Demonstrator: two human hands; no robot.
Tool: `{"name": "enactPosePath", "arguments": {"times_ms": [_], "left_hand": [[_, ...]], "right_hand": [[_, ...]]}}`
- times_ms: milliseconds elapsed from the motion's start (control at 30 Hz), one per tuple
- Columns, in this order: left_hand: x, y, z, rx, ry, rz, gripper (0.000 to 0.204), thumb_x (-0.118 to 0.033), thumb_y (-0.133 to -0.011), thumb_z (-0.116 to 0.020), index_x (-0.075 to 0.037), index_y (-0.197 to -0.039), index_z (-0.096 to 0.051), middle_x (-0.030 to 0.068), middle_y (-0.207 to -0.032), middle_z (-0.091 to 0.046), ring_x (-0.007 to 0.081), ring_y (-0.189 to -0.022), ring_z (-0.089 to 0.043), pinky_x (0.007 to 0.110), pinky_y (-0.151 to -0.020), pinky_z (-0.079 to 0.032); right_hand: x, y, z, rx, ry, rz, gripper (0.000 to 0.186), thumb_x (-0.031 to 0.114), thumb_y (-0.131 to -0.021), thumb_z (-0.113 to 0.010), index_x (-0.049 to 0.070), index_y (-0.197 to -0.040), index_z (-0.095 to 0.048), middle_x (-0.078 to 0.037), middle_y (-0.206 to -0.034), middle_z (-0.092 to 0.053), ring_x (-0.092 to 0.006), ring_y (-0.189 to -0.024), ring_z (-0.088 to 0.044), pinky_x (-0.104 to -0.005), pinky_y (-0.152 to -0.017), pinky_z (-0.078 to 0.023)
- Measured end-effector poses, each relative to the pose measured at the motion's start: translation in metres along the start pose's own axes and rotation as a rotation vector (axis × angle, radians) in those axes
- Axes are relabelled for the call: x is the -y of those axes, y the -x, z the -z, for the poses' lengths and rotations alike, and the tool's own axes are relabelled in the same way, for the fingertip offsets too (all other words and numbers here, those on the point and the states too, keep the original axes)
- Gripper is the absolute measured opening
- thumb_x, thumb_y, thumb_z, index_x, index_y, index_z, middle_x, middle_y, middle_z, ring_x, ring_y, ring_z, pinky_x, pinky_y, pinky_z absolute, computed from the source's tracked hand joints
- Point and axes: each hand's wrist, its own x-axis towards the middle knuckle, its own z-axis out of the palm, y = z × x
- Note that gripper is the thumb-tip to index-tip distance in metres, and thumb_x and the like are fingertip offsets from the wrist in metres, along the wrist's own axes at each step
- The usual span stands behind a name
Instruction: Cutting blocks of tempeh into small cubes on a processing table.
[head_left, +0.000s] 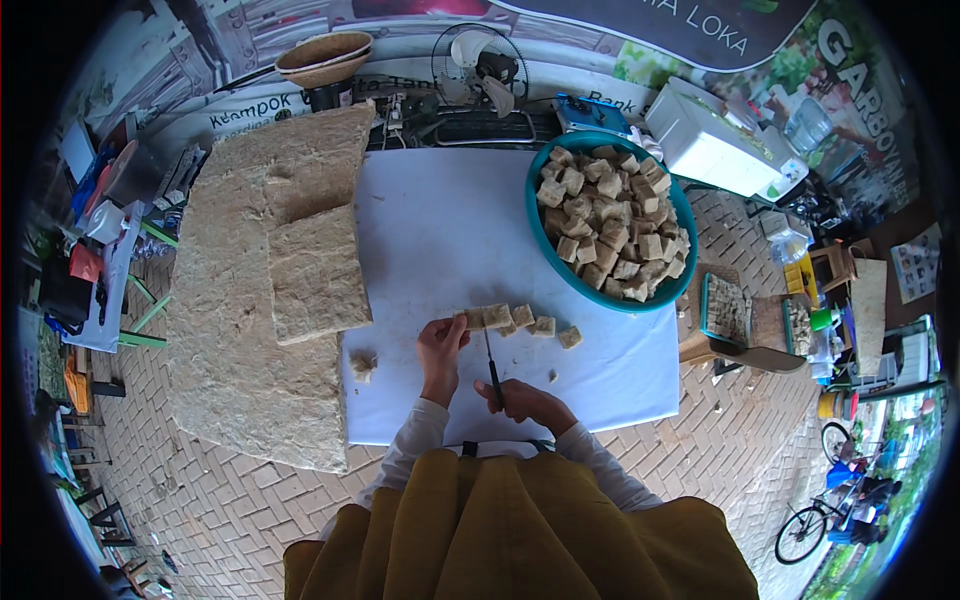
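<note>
A narrow strip of tan, fibrous rockwool-like material (470, 319) lies on the white-covered table (430, 230), pinched at its left end by my left hand (440, 350). My right hand (525, 402) grips a knife by its black handle (496, 393). The thin blade (489, 345) points away from me and meets the strip. Just right of the blade sits a cut block (496, 316), and a few loose cubes (543, 327) trail off to the right. One more cube (570, 338) lies apart. Near the table's left edge is a ragged scrap (363, 367).
Large slabs of the same material (230, 300) cover the left side, a smaller piece (320, 270) on top. A teal basin (540, 235) heaped with cubes stands at the table's far right. Behind are a fan (480, 70), woven baskets (325, 58) and a white box (710, 140).
</note>
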Motion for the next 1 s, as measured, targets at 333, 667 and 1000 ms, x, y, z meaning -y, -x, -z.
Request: {"name": "enactPosePath", "arguments": {"times_ms": [333, 667, 1000], "left_hand": [[0.001, -0.004, -0.002, 0.053, -0.092, -0.053, 0.025, -0.015, -0.080, -0.068, 0.006, -0.088, -0.057, 0.0091, -0.077, -0.063, 0.0129, -0.066, -0.060, 0.024, -0.063, -0.051], [-0.005, -0.002, 0.002, 0.232, -0.246, -0.153, 0.022, -0.014, -0.079, -0.068, 0.005, -0.085, -0.058, 0.0085, -0.074, -0.063, 0.0123, -0.065, -0.058, 0.025, -0.060, -0.049], [0.001, -0.001, -0.002, 0.177, -0.109, -0.095, 0.023, -0.015, -0.080, -0.068, 0.004, -0.087, -0.057, 0.0074, -0.073, -0.061, 0.0111, -0.065, -0.057, 0.024, -0.061, -0.049]], "right_hand": [[-0.006, -0.007, 0.000, -0.141, 0.021, 0.087, 0.071, 0.071, -0.076, -0.047, 0.005, -0.050, -0.051, -0.002, -0.045, -0.041, -0.0122, -0.041, -0.040, -0.0272, -0.042, -0.032], [-0.010, -0.011, 0.006, -0.062, -0.048, 0.068, 0.069, 0.073, -0.076, -0.043, 0.006, -0.061, -0.053, 0.002, -0.055, -0.040, -0.0107, -0.048, -0.036, -0.0250, -0.045, -0.033], [-0.019, -0.022, 0.000, -0.214, -0.012, 0.076, 0.072, 0.075, -0.071, -0.048, 0.007, -0.046, -0.046, -0.001, -0.044, -0.042, -0.0117, -0.040, -0.040, -0.0267, -0.043, -0.034]]}}
